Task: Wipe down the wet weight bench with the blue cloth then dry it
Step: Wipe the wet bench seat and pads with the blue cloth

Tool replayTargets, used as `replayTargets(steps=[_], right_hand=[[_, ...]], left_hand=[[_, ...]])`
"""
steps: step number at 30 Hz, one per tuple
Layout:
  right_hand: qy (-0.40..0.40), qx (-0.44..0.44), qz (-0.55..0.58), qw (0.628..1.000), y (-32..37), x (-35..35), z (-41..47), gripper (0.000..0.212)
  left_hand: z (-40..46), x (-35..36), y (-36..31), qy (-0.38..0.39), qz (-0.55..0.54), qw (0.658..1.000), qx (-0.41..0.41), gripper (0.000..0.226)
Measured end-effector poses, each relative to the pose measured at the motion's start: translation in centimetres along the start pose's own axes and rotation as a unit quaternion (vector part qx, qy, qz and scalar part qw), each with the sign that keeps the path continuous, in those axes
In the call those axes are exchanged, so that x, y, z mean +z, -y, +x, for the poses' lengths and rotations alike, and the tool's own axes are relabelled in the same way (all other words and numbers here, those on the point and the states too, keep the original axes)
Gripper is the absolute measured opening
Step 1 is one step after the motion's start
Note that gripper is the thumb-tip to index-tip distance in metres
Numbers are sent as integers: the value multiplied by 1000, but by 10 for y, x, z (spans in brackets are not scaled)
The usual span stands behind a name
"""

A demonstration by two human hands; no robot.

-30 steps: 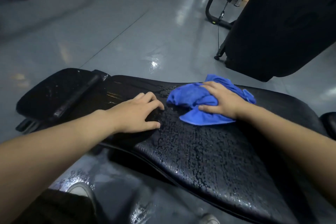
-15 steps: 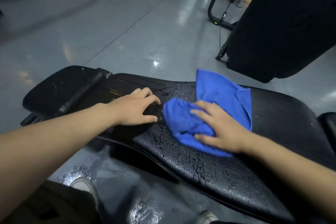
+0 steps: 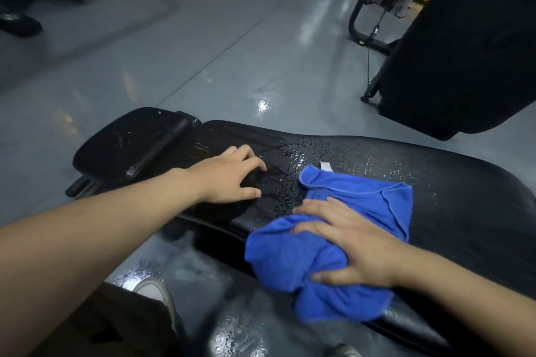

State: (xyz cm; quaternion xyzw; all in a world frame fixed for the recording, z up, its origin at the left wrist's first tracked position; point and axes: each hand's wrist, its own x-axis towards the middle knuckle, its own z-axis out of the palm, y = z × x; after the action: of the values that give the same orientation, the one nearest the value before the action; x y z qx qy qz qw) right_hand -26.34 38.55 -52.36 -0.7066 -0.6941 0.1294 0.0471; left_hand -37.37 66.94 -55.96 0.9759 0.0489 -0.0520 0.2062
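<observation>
Right hand (image 3: 356, 243) dragged blue cloth (image 3: 293, 258) nearer.

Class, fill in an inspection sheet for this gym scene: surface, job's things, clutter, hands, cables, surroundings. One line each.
Surface: weight bench, black pad, water beads across its middle.
Job's things: blue cloth, bunched on the bench's near edge, part hanging over.
Clutter: nothing seen on the bench.
Hands: left hand rests fingers-curved on the pad, holding nothing; right hand presses on the cloth, fingers spread.
Cables: thin cable hangs by the machine frame.
Surroundings: grey floor, wet patches near the bench; large dark equipment at right; shoe below.
</observation>
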Motion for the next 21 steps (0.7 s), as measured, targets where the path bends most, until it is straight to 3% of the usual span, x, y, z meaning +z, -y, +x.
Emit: replayTargets(steps=[8, 13, 17, 21], right_hand=[[-46, 99, -16, 994, -90, -17, 109, 85], [-58, 234, 46, 969, -132, -29, 151, 69], [-60, 292, 15, 954, -132, -25, 160, 65], [-89, 277, -38, 956, -108, -17, 141, 67]], left_hand=[[-7, 2, 19, -16, 14, 1000, -19, 51], [-11, 4, 30, -9, 7, 999, -31, 58], [-3, -2, 28, 5, 24, 999, -27, 54], [9, -10, 23, 26, 16, 998, -54, 48]])
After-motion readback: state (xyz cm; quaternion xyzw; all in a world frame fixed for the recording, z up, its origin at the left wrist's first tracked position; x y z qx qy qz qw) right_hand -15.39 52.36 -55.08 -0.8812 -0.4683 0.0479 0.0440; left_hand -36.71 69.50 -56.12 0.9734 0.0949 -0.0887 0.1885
